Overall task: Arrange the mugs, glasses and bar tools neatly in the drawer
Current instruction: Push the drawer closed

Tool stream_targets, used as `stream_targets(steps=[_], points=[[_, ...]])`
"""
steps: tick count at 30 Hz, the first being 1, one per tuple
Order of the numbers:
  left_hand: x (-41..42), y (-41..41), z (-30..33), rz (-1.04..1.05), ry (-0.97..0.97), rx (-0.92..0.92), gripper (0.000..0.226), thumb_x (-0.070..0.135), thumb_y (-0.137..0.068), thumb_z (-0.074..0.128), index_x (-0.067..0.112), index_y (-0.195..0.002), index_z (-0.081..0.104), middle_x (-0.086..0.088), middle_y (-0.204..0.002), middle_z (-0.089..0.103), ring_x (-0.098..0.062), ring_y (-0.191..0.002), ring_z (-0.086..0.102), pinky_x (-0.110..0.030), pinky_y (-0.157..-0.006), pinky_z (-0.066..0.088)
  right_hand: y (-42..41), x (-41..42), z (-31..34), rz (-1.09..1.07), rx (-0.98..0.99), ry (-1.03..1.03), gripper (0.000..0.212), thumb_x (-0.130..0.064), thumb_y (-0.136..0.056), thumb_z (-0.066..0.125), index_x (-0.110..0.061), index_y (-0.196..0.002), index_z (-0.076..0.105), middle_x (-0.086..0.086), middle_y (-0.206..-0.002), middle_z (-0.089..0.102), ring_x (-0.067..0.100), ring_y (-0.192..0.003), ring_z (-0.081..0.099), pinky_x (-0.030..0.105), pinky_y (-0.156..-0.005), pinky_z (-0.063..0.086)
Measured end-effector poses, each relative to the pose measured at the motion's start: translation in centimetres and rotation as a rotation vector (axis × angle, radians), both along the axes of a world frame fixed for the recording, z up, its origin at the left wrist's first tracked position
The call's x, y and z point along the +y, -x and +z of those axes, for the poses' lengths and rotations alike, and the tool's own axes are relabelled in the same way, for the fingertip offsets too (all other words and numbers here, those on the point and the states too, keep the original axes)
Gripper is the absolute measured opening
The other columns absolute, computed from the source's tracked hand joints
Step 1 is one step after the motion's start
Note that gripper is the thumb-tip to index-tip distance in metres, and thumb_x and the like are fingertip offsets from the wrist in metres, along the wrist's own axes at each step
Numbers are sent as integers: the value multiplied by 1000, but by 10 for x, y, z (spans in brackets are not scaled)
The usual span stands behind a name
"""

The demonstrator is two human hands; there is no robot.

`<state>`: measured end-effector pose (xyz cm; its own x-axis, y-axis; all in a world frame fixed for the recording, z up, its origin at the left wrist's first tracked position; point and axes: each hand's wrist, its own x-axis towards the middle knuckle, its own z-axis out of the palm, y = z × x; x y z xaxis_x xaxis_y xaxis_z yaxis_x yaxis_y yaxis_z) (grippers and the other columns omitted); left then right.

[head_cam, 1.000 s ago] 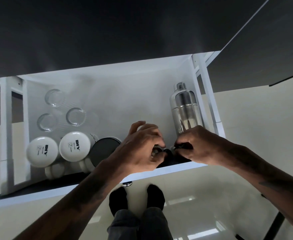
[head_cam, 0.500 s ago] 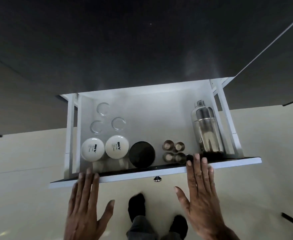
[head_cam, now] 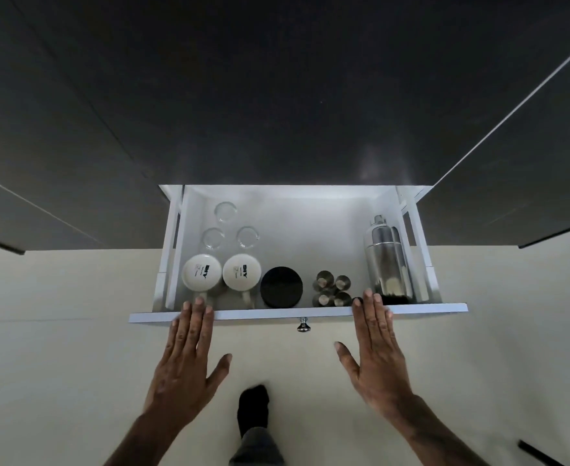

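Note:
The white drawer (head_cam: 297, 312) stands pulled out below a dark countertop. Inside, three clear glasses (head_cam: 225, 211) stand upside down at the back left. Two white mugs (head_cam: 200, 275) (head_cam: 241, 272) sit upside down in front of them, with a black round mug or lid (head_cam: 281, 286) beside them. Several small steel jiggers (head_cam: 332, 288) are clustered right of centre. A steel cocktail shaker (head_cam: 387, 258) stands at the right. My left hand (head_cam: 186, 361) and right hand (head_cam: 376, 354) are flat and open, fingertips on the drawer's front edge.
A small metal knob (head_cam: 303, 325) sticks out of the drawer front between my hands. The floor (head_cam: 58, 331) is pale and glossy. My black-socked foot (head_cam: 253, 406) is below the drawer. Dark cabinet fronts (head_cam: 529, 196) flank the drawer.
Both hands left the jiggers, came out of the drawer and now lie flat on its front edge. The view has pulled back from the drawer.

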<state>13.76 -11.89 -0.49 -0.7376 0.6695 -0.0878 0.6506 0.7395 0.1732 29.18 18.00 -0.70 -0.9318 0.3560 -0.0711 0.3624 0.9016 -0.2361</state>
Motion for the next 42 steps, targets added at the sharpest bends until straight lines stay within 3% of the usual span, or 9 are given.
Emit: stream_targets(steps=[14,23,27,30,32,36,38,40,42], points=[[43,89,-2,-28,1,-18,82,49,-90,47,-3,-150,26,-21,-161,17,-35,-151,14,-50,-119,22,87,41,-1,-12,14,-18,82,-45,-92,53,-2,-153,19,18,-163,11,31,-152,8,50,-120,24],[84,157,-2,52,38,20,89,51,-86,47,1,-154,16,-19,-163,10,-35,-151,11,-46,-121,17,164,69,-4,-111,-27,-78,81,-54,-94,35,-9,-155,6,15,-164,1,31,-152,2,42,-123,11],[104,155,-1,361,-49,-140,96,42,-82,51,-1,-154,5,-23,-163,-2,-37,-151,-2,-46,-123,9,191,48,-4,-385,56,188,83,-33,-95,51,-7,-155,0,13,-163,-13,32,-152,-8,39,-122,14],[120,158,5,502,-282,-420,96,21,-86,54,9,-154,-12,-8,-162,-22,-26,-150,-16,-38,-114,32,220,35,13,-653,144,586,75,-18,-96,43,-15,-156,-4,5,-164,-17,33,-151,14,30,-105,39],[135,173,12,614,-440,-571,95,5,-88,54,16,-155,-13,-1,-162,-23,-22,-152,-9,-26,-101,35,243,40,17,-793,124,782,69,-16,-97,36,-20,-156,0,-1,-165,-9,27,-147,27,21,-94,33],[159,204,13,741,-553,-751,88,0,-89,48,17,-155,-7,-6,-166,-10,-27,-149,20,-25,-108,31,273,52,7,-857,143,999,74,-15,-90,33,-33,-154,-1,-11,-164,11,14,-125,39,27,-110,28],[164,212,15,767,-563,-800,83,-1,-87,47,17,-154,0,-16,-164,8,-19,-112,54,-21,-84,44,278,60,2,-813,100,979,68,-15,-89,32,-40,-149,12,-16,-134,48,7,-92,48,20,-85,35],[167,217,15,745,-570,-824,81,-5,-87,45,17,-153,4,-11,-161,16,-10,-89,53,-15,-66,41,282,67,-1,-751,38,861,48,-18,-93,32,-48,-130,28,-15,-79,39,6,-58,36,22,-61,28],[166,219,19,711,-556,-844,83,-9,-87,45,16,-155,5,3,-152,20,1,-71,40,-2,-49,34,280,72,10,-689,0,807,35,-22,-98,32,-42,-127,37,-8,-77,33,10,-60,30,23,-57,24]])
